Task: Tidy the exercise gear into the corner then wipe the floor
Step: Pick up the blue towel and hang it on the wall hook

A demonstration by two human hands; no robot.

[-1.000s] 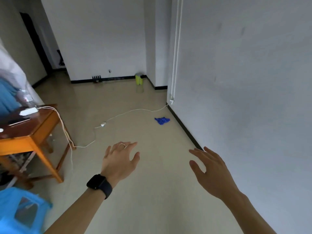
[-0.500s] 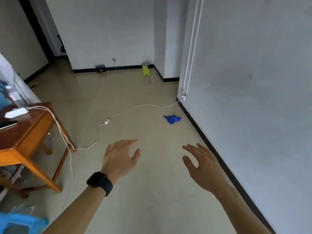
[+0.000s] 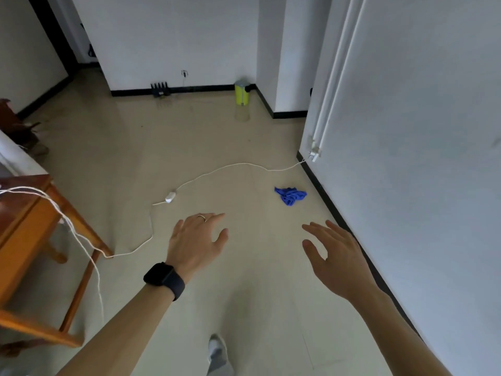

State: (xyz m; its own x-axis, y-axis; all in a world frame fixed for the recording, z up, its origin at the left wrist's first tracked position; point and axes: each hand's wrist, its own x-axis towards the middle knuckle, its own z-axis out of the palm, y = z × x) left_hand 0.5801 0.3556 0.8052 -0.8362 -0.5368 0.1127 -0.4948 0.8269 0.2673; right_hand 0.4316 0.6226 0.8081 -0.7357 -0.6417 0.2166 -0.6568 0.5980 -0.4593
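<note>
Beige floor [image 3: 244, 294], white walls [image 3: 420, 158], wooden table [image 3: 29, 226].

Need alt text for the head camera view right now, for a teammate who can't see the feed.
Both hands reach forward, open and empty: left hand with a black smartwatch, right hand near the white wall. Ahead on the beige floor lie a crumpled blue cloth and a white cable; a wooden table stands at left.

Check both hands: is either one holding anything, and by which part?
Nothing is held. The left hand and right hand are open above the floor; the blue cloth lies untouched ahead.
</note>
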